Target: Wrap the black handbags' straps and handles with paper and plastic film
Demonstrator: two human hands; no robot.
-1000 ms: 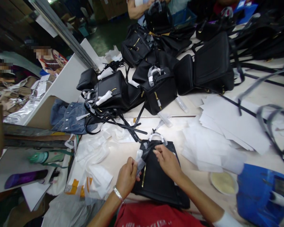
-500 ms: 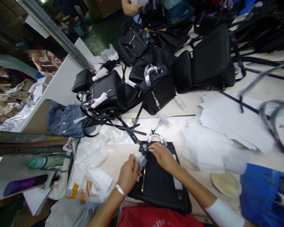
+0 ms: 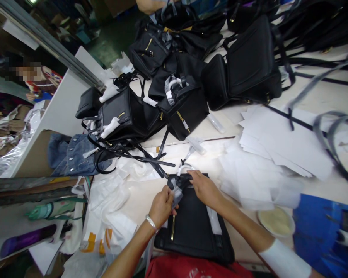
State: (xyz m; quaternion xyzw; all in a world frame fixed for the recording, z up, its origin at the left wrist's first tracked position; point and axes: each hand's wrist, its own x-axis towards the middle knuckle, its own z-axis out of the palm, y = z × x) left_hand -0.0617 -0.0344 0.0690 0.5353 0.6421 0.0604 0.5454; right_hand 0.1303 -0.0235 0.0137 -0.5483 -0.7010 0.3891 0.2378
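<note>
A black backpack [image 3: 191, 224] lies flat at the table's front edge, against a red garment. Its gold zipper [image 3: 173, 227] runs down the left side, and a white-wrapped handle [image 3: 186, 167] arches at the top. My left hand [image 3: 161, 204] is closed around a plastic-wrapped strap end [image 3: 176, 196] over the bag's upper left. At the top edge, below the handle, my right hand [image 3: 204, 189] has its fingers bent together on the black strap; the exact grip is partly hidden. A white wrapped strip [image 3: 214, 220] lies along the bag's right side.
Several black bags [image 3: 188, 112] with loose straps fill the table's far side. White paper sheets [image 3: 281, 139] and thin translucent sheets [image 3: 246, 177] lie to the right, beside a round tub [image 3: 275, 221] and a blue bin [image 3: 316, 235]. Denim [image 3: 72, 152] and white wrapping [image 3: 110, 197] sit left.
My right hand has shifted slightly to the right along the bag's top edge. My left hand still grips the wrapped strap end, now a little nearer the bag's middle. The camera view has shifted slightly.
</note>
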